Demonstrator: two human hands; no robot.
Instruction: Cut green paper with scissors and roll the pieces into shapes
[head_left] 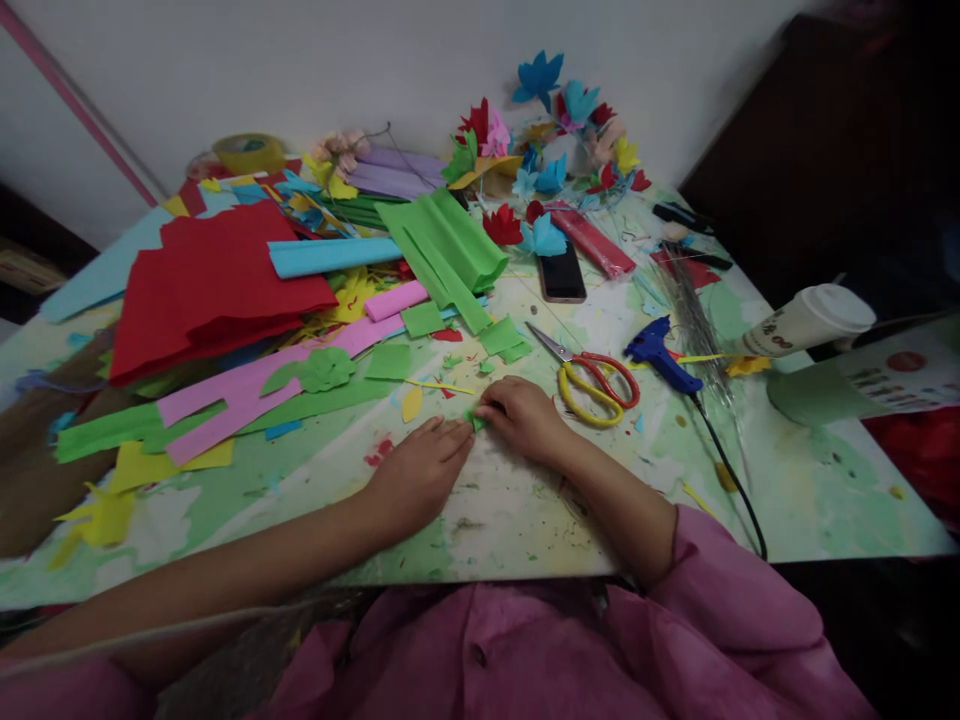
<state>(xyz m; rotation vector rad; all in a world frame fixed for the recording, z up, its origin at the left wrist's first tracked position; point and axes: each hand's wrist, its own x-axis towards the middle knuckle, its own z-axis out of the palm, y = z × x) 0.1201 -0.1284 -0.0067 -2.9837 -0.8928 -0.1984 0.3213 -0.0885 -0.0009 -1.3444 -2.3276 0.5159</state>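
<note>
A small green paper piece lies between my two hands near the middle of the table. My right hand pinches it with curled fingers. Beside it, my left hand rests palm down, its fingers pressed together and their tips at the green piece. Scissors with red and yellow handles lie right of my right hand, blades partly apart. Green paper squares and a yellow paper petal are just beyond my left hand.
Red paper and coloured strips cover the left. Paper flowers and a phone are at the back. On the right are a blue glue gun with its cord, wires and a lidded cup.
</note>
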